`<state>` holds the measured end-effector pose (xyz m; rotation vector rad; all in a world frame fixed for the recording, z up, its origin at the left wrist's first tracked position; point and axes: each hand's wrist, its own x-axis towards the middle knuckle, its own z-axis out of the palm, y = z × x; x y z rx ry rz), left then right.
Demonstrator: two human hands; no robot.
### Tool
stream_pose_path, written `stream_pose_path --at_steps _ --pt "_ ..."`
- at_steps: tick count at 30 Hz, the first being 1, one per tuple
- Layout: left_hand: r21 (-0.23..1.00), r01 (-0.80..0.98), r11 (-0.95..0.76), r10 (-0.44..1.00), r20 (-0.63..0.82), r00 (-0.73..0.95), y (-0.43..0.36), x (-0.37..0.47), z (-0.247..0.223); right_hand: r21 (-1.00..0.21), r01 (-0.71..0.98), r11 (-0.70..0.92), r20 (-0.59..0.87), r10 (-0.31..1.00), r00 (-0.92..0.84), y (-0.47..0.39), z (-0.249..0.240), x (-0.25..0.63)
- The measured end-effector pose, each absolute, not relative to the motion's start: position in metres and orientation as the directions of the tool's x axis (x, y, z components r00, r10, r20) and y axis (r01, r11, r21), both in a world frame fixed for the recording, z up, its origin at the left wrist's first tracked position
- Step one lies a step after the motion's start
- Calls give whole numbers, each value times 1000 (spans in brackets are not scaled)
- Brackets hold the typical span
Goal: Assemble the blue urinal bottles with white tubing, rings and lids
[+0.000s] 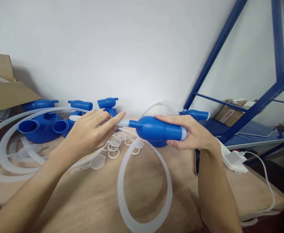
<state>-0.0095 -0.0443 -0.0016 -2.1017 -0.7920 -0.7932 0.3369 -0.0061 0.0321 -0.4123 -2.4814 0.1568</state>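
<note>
While the right hand (198, 131) clasps the white-rimmed end of a blue, bulbous plastic vessel (156, 127) between both hands, seemingly for steadiness, the left hand (90, 131) pinches a translucent white flexible tube (123, 123) at the opposite neck, apparently keeping the pieces aligned.

A smooth, glossy blue plastic bulb-shaped vessel (153, 127) shines above a smooth tan wood-look tabletop (103, 200). Below the vessel loops a matt, translucent white plastic tube (121, 184); left of it lie smooth whitish plastic rings (113, 157) and, farther left, a matt brown cardboard box (13, 94). To its right stands a smooth blue metal-looking shelf frame (215, 53).
</note>
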Motion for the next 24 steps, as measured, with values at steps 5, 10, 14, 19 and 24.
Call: stream_pose_path --at_steps 5,10,14,19,24 --pt "-401 717 -570 232 758 609 -46 -5 -5 -151 208 966 549 257 -795 -8 34 333" --pt "-336 709 -621 270 757 595 -47 -5 -5 -94 191 977 599 209 -773 -16 31 324" --pt "-329 657 -678 253 735 629 -49 -5 -2 -18 283 959 601 237 -763 -27 31 320" --pt "-279 639 -717 279 726 629 -52 -1 -1 128 337 933 601 197 -775 -33 31 319" --pt "-190 611 -769 316 717 621 -56 0 -3 248 386 889 620 160 -768 -37 28 313"
